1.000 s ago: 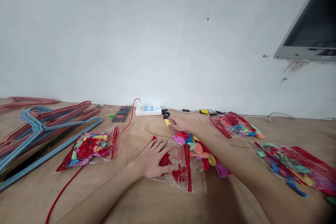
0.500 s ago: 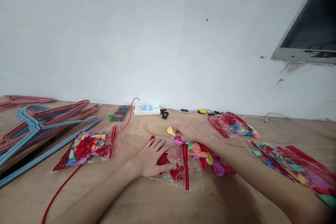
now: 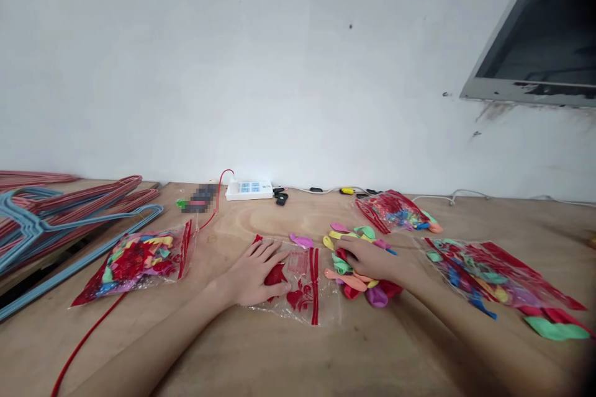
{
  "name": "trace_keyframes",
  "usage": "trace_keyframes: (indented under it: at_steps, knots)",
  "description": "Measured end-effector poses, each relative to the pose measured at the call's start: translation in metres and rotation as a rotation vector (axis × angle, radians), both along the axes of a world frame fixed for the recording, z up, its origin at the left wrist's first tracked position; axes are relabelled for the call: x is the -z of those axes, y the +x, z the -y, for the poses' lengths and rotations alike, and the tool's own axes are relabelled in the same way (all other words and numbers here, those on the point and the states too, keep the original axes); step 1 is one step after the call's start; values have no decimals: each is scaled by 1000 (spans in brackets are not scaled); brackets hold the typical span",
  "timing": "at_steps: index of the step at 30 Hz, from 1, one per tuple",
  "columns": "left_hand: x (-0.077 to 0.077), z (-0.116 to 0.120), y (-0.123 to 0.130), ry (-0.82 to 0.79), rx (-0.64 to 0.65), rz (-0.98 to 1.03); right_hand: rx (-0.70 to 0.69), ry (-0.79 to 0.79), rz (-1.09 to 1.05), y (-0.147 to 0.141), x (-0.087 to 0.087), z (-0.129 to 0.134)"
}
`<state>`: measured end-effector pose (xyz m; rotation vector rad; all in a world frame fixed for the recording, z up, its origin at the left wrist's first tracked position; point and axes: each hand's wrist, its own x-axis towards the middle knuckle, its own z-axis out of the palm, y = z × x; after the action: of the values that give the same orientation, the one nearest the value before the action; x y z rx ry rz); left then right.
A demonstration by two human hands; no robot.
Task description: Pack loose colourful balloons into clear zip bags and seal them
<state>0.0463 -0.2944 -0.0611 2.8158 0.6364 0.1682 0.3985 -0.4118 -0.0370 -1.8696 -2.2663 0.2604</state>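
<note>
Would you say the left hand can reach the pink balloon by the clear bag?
Probably yes: the left hand rests on the clear bag, and the pink balloon lies just beyond its fingertips, nothing between.

A white painted wall with a few dark specks rises behind the plywood surface; high on the right sits a grey-framed dark window, with smudged stains beneath it.

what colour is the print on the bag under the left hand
Red floral print on the clear plastic bag, best seen in the head view.
</note>
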Motion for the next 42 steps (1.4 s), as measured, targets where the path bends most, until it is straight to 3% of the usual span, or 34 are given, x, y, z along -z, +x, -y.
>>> trace_keyframes:
  at_steps: [4, 10, 15, 20, 24, 27, 31, 35, 42]
  knots:
    - [-1, -7, -4, -2, -22, -38, 15, -1, -82, 9, 5, 14]
    - [2, -40, -23, -42, -47, -37, 34, -14, -103, 33, 2, 36]
    - [-13, -54, -36, -17, -64, -15, 88, 83, -114, 46, -5, 43]
    - [-24, -27, -23, 46, 54, 167, 84, 226, -47, 31, -2, 41]
    - [-13, -5, -12, 20, 130, 128, 20, 198, -27, 19, 1, 43]
    - [-6, 2, -10, -1, 118, 58, 12, 180, -64, 15, 0, 47]
    - [-10, 13, -8, 46, 87, 15, -6, 138, -125, 8, -5, 54]
    - [-17, 27, -4, 87, 159, 62, -32, 79, -225, -4, -6, 59]
    - [-15, 40, 4, 170, 223, 50, -103, 46, -285, -22, -1, 64]
